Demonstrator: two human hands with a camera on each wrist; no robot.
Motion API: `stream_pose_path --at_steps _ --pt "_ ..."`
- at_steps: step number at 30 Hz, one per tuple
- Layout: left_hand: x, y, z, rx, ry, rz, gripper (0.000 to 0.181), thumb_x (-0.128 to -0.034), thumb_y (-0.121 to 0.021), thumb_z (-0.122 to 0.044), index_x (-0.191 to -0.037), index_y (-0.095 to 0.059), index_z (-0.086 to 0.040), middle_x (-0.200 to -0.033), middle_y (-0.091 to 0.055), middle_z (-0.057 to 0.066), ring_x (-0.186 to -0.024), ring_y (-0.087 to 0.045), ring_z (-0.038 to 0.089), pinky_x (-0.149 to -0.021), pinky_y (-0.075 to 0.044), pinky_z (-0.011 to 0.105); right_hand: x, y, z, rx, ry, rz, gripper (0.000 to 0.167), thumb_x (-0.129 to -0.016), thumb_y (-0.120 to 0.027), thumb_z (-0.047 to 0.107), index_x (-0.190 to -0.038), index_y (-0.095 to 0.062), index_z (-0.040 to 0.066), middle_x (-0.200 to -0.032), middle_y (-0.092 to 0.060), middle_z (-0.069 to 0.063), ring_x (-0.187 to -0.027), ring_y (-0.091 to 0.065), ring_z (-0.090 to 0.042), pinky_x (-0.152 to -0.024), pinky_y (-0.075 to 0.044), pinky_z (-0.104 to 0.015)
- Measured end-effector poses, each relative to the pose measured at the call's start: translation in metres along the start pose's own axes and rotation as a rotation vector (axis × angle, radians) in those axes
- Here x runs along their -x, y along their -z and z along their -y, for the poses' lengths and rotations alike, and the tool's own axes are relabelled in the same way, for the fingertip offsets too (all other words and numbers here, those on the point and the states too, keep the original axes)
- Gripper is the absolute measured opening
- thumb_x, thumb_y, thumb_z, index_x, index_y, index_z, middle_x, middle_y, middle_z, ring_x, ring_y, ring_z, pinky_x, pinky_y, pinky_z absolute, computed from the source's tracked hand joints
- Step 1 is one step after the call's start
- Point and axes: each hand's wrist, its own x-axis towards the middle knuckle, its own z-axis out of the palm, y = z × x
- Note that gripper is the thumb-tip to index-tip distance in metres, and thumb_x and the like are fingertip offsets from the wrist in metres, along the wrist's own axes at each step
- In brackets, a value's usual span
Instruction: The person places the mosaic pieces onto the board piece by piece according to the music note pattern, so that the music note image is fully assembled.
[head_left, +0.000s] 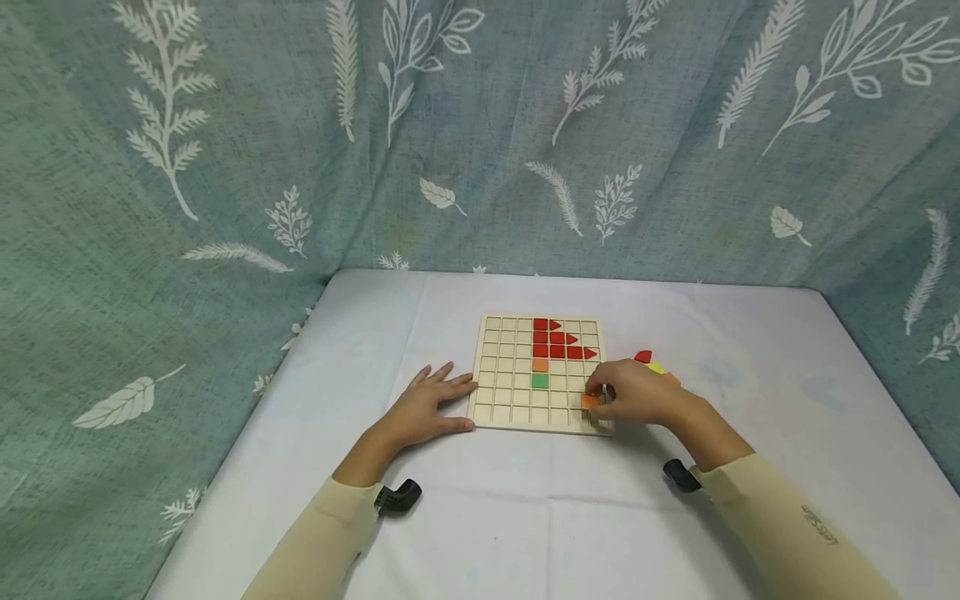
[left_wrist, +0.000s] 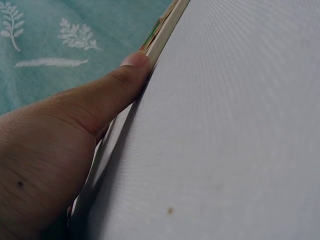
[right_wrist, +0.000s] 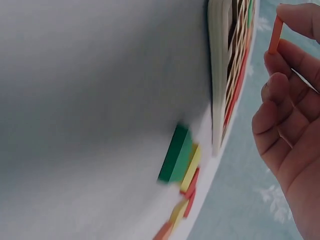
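A square wooden grid board (head_left: 504, 398) lies on the table, with red pieces (head_left: 557, 338) in its upper rows. Below those sit one orange square (head_left: 540, 365) and one green square (head_left: 540, 381). My left hand (head_left: 431, 407) rests at the board's left edge, fingers spread; in the left wrist view its thumb (left_wrist: 120, 85) touches the board's side. Above the lower right of the board, my right hand (head_left: 633, 392) pinches an orange tile (head_left: 590, 402) between thumb and finger. The right wrist view shows this orange tile (right_wrist: 275, 35) edge-on, apart from the board.
Right of the board lie loose pieces, partly hidden by the right hand: a red one (head_left: 642, 356), a yellow one (head_left: 656, 367), and a green one (right_wrist: 175, 155) seen from the right wrist. A leaf-patterned curtain (head_left: 480, 167) stands behind the white table (head_left: 495, 525).
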Motion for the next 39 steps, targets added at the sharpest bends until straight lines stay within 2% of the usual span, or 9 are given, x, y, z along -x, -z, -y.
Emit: stream_pose_path --at_steps 8,16,19,26,32,39 --pt "0.000 0.001 -0.001 0.002 -0.013 -0.015 0.085 -0.0744 -0.060 -0.075 -0.143 -0.051 -0.025 -0.147 -0.041 -0.012 -0.146 -0.018 0.022 -0.118 -0.002 0.046 -0.021 -0.007 0.016 0.038 -0.009 0.035 0.017 -0.080 -0.076 0.023 -0.096 -0.073 0.016 -0.086 -0.061 0.012 -0.079 -0.054 -0.012 -0.072 -0.048 -0.030" --pt "0.001 -0.001 0.000 -0.008 -0.005 -0.009 0.086 -0.0744 -0.060 -0.076 -0.144 -0.050 -0.026 -0.147 -0.041 -0.013 -0.146 -0.017 0.022 -0.118 -0.002 0.046 -0.038 -0.017 0.022 0.085 0.030 0.011 0.020 -0.083 -0.076 0.026 -0.099 -0.075 0.014 -0.088 -0.063 0.011 -0.078 -0.055 -0.009 -0.075 -0.051 -0.028" --pt "0.001 0.000 -0.001 -0.007 0.003 -0.003 0.085 -0.0745 -0.060 -0.075 -0.144 -0.050 -0.027 -0.147 -0.041 -0.014 -0.146 -0.016 0.021 -0.118 -0.001 0.045 -0.041 -0.021 0.023 0.086 0.036 0.002 0.022 -0.083 -0.077 0.026 -0.101 -0.075 0.014 -0.091 -0.064 0.011 -0.081 -0.056 -0.008 -0.077 -0.051 -0.029" --pt "0.000 0.000 -0.002 -0.007 0.007 -0.001 0.084 -0.0744 -0.060 -0.075 -0.143 -0.051 -0.027 -0.147 -0.041 -0.015 -0.146 -0.016 0.019 -0.118 0.000 0.044 -0.050 -0.030 0.028 0.108 -0.017 0.023 0.027 -0.083 -0.077 0.034 -0.104 -0.075 0.017 -0.090 -0.062 0.014 -0.081 -0.054 -0.007 -0.078 -0.050 -0.025" --pt "0.000 -0.001 -0.001 -0.001 0.007 0.002 0.085 -0.0734 -0.061 -0.076 -0.143 -0.052 -0.027 -0.147 -0.041 -0.016 -0.146 -0.015 0.019 -0.118 0.000 0.044 -0.054 -0.032 0.030 0.135 -0.008 0.015 0.026 -0.085 -0.076 0.034 -0.104 -0.074 0.016 -0.096 -0.065 0.011 -0.088 -0.057 -0.006 -0.084 -0.051 -0.028" --pt "0.001 -0.002 0.000 -0.001 0.006 -0.001 0.086 -0.0729 -0.060 -0.077 -0.142 -0.052 -0.026 -0.147 -0.041 -0.016 -0.146 -0.014 0.018 -0.118 0.000 0.043 -0.058 -0.035 0.032 0.164 0.008 0.022 0.024 -0.086 -0.075 0.033 -0.102 -0.074 0.016 -0.091 -0.063 0.012 -0.082 -0.055 -0.005 -0.079 -0.051 -0.027"
